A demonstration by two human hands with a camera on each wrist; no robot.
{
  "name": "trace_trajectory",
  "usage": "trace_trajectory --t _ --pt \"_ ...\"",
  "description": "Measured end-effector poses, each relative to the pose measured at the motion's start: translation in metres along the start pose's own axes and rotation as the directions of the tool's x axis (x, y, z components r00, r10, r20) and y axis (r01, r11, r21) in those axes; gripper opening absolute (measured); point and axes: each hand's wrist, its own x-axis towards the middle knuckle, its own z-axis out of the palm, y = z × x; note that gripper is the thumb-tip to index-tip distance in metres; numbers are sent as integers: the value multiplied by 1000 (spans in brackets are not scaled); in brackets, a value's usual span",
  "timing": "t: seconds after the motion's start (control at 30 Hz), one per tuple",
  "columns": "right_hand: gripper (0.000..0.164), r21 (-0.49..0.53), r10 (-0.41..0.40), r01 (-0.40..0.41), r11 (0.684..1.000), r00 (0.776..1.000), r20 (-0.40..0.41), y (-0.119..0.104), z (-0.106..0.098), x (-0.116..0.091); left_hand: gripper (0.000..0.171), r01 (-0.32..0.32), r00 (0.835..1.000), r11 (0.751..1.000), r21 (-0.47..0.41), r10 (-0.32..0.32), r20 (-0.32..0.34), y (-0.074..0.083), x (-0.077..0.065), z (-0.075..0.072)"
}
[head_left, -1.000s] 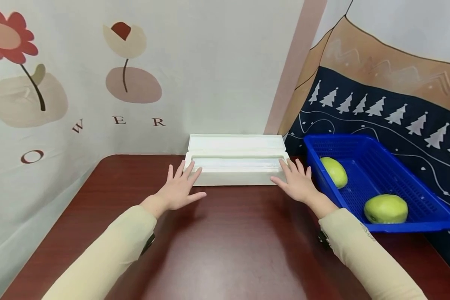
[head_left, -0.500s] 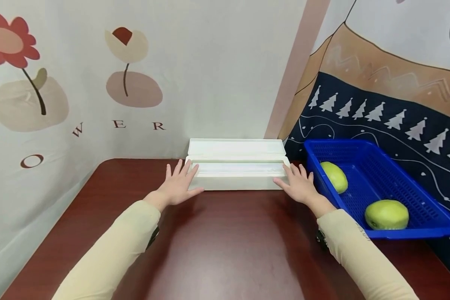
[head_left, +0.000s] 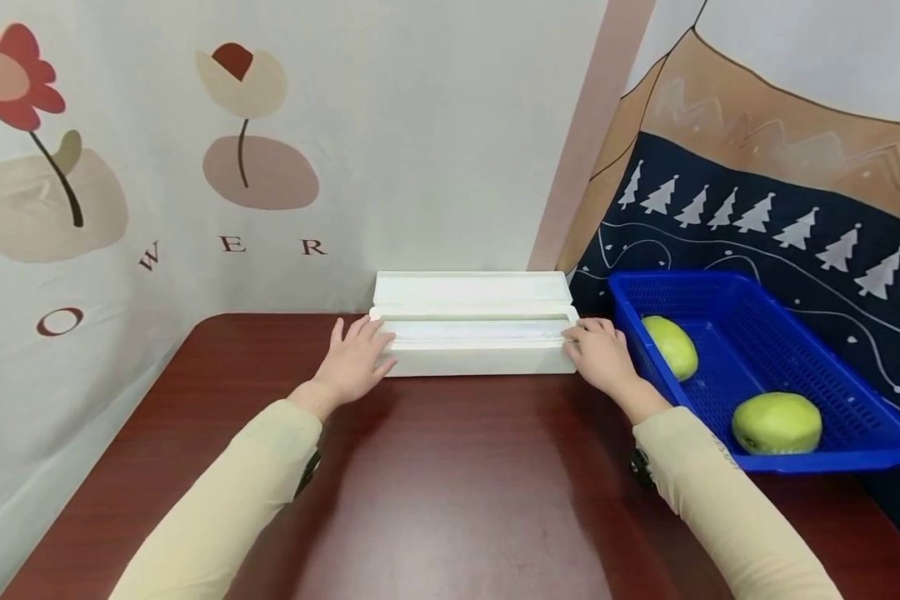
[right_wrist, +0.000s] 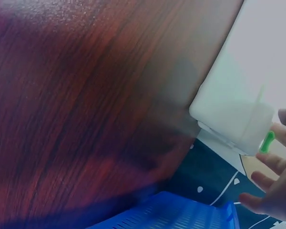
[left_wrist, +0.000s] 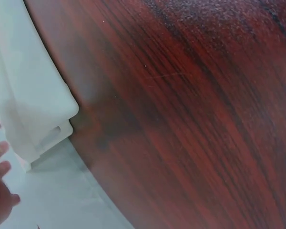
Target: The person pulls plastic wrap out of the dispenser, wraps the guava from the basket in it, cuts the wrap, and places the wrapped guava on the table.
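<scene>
A long white box (head_left: 476, 360), resembling a cling film dispenser, lies at the table's back edge. Its lid (head_left: 472, 288) is raised behind it, and a pale translucent strip (head_left: 476, 330) shows inside. At the box's left end is my left hand (head_left: 348, 364), fingers loosely bent, thumb near the front face. My right hand (head_left: 606, 360) has its bent fingertips over the right front corner. A small green piece (right_wrist: 267, 142) sits at that end in the right wrist view, beside the fingers. Exact contact under the fingertips is hidden.
A blue plastic basket (head_left: 765, 333) stands close to the right hand. Two yellow-green oval fruits, a far one (head_left: 672, 347) and a near one (head_left: 777, 423), lie in it. The brown wooden table (head_left: 465, 492) meets a printed cloth (head_left: 457, 150) behind.
Both hands have gone from widely spread fingers to bent ones at the box's ends. The right fingertips have come down at its corner. Box and basket look unmoved; the head view shifted slightly.
</scene>
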Motion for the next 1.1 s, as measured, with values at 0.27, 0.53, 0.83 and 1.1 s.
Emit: trace_trajectory --t 0.27,0.53,0.83,1.1 --pt "20 -7 -18 17 1000 993 -118 3 0 7 22 10 988 999 -37 -15 -151 -1 7 4" --pt "16 -3 -59 59 998 986 -158 2 3 11 17 121 972 981 -155 -148 -182 1 12 5" --pt "17 -5 -50 50 999 982 -180 3 8 14 15 150 973 979 -135 -171 -158 4 18 9" --pt "14 15 -14 16 1000 987 -162 -1 4 23 10 174 967 974 -145 -197 -162 7 21 6"
